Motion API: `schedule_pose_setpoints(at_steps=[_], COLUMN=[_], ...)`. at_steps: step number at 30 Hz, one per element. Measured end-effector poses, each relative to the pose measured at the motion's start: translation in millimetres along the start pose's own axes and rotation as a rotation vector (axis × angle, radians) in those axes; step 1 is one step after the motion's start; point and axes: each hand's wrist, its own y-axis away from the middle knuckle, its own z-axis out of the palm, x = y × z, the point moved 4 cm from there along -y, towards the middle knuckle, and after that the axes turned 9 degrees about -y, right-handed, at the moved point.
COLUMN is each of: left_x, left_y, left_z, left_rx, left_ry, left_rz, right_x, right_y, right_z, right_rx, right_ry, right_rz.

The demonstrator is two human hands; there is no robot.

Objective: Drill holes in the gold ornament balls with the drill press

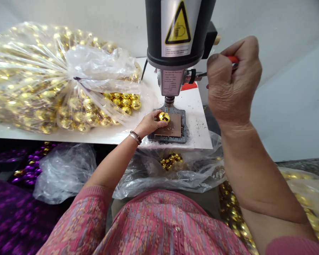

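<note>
My left hand (151,124) grips a shiny gold faceted ball (164,117) between thumb and fingers. The ball rests at the left part of a brown board (174,128), which lies on the grey base plate (184,131) of a small drill press (174,63). Just above and right of the ball, the thin drill bit (168,108) points down; whether it touches the ball I cannot tell. My right hand (232,83), raised at the right of the press, is closed around its red-ended feed lever (233,59).
A large clear plastic bag (98,60) of gold balls covers the table's left side. Dark shavings dot the white table (198,136). Below its front edge hangs an open clear bag (138,177) with gold balls inside. Purple balls (29,170) lie lower left; more gold ones (232,202) lower right.
</note>
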Motion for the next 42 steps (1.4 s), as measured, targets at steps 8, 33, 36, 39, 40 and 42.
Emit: schedule_pose_setpoints(at_steps=[8, 33, 36, 39, 40, 42], left_x=[20.2, 11.0, 12.6, 13.1, 12.9, 12.2], left_y=[-0.6, -4.7, -4.9, -5.1, -5.2, -5.6], left_z=[3.2, 16.6, 17.6, 18.2, 18.5, 19.0], left_rx=[-0.037, -0.015, -0.017, -0.006, -0.006, -0.012], left_ry=[-0.189, -0.236, -0.235, -0.241, -0.239, -0.226], left_rz=[0.081, 0.109, 0.115, 0.105, 0.100, 0.097], right_x=[-2.1, 9.5, 6.1, 3.7, 3.2, 2.8], right_y=[0.9, 36.0, 29.9, 23.4, 22.3, 22.1], right_z=[-0.7, -10.0, -9.4, -8.3, -8.1, -8.3], right_rx=[-0.005, -0.015, -0.009, -0.012, -0.012, -0.004], right_ry=[-0.013, 0.073, 0.073, 0.076, 0.075, 0.074], right_rz=[0.001, -0.210, -0.211, -0.165, -0.151, -0.151])
